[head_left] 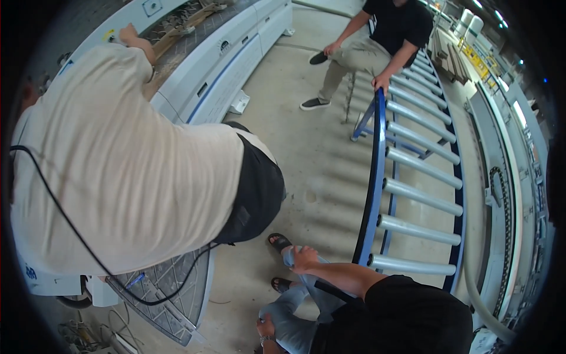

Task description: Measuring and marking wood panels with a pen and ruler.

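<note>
My right hand [303,259] rests over my bent knee, its fingers draped on the pale blue jeans [290,301]. By the lower edge my left hand [265,327], with a bracelet at its wrist, lies against my other leg; some of its fingers are hard to see. Neither hand appears to hold anything. Beneath my knees are my feet in dark sandals [279,242] on the floor. At the left, close by, a person in a beige shirt [135,165] leans over a white machine [218,65], one hand [128,35] on its edge.
A blue-framed roller conveyor [418,189] runs along the right; another person in black [401,26] sits at its far end, hand on the frame. A grey ribbed table [171,301] and a black cable [65,218] are at left. Long machinery [501,194] lines the far right.
</note>
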Action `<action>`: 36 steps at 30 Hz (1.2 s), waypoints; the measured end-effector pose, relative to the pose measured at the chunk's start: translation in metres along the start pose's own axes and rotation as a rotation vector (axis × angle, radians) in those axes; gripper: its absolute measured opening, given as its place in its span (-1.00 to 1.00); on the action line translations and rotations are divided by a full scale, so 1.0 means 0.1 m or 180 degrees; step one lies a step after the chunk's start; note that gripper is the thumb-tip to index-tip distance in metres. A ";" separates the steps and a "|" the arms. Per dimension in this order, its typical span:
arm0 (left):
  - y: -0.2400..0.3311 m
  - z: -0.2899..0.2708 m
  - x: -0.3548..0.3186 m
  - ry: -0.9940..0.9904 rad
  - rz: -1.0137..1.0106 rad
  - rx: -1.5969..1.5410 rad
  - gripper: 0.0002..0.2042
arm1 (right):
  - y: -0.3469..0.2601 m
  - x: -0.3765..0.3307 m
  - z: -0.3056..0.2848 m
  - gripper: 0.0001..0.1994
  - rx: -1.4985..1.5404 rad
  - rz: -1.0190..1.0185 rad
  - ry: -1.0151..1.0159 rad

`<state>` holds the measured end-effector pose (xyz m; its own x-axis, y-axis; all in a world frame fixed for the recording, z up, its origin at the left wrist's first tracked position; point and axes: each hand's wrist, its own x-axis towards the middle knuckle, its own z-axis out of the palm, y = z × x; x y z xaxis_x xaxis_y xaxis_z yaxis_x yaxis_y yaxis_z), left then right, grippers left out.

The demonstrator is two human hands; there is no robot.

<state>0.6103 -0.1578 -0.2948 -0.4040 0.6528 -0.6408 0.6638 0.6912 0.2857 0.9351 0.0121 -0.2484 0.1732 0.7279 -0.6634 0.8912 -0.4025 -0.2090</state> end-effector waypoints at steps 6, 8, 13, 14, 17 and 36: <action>0.04 -0.19 -0.08 -0.1731 0.1229 0.1476 -0.30 | 0.70 0.03 -0.86 -0.22 -0.0076 0.0103 -0.0497; 0.19 -0.25 -0.19 -0.1584 0.1058 0.1250 -0.31 | 0.87 0.15 -1.15 -0.32 -0.0188 0.0237 -0.0378; 0.95 -0.23 -0.53 -0.0386 0.0241 0.0095 -0.35 | 1.40 0.70 -1.80 -0.47 -0.0267 0.0692 0.0091; 1.17 -0.19 -0.58 -0.0200 0.0186 -0.0034 -0.35 | 1.52 0.85 -1.90 -0.44 -0.0307 0.0782 -0.0082; 1.97 0.00 -0.75 0.0343 0.0035 -0.0360 -0.37 | 1.85 1.53 -2.30 -0.39 -0.0520 0.0670 -0.0582; 5.84 2.69 -1.69 0.2003 -0.0762 -0.1016 -0.39 | 2.72 4.53 -4.22 -0.18 -0.1516 -0.1053 -0.0570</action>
<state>1.2351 0.0521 -0.2113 -0.8623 0.4609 -0.2098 0.3360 0.8306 0.4441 1.4328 0.4667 -0.3020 -0.1815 0.6507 -0.7373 0.9825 0.1520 -0.1078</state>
